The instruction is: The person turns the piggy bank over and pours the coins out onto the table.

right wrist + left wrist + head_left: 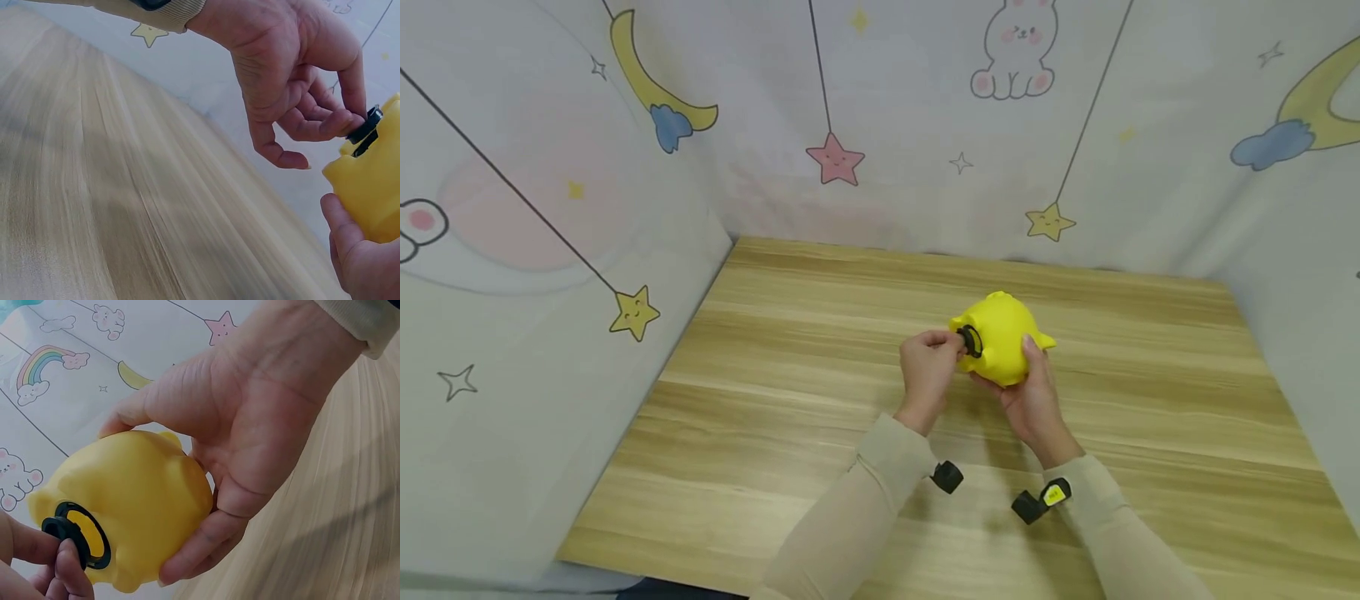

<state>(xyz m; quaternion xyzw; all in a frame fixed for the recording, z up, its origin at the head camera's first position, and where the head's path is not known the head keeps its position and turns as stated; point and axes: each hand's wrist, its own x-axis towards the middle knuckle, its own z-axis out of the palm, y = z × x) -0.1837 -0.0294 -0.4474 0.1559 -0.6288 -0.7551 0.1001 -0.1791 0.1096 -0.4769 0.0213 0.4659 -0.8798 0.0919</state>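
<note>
A rounded yellow piggy bank (pixel 1002 333) is held over the table, its underside with a black ring (pixel 104 552) turned to the left. My right hand (pixel 1036 404) grips its body from the right, the thumb on the near side and fingers beneath. With thumb and fingertips, my left hand (pixel 923 371) pinches a black stopper (pixel 70 532) at that ring. The stopper stands tilted off the ring, and yellow shows inside the ring in the left wrist view. In the right wrist view, the left hand's remaining fingers are loosely curled beside the piggy bank.
Beneath the hands is a wood-grain table (pixel 775 400). Printed cloth walls (pixel 917 200) with stars and moons border its back and both sides. Small black cameras sit at the left wrist (pixel 947 477) and the right wrist (pixel 1028 507).
</note>
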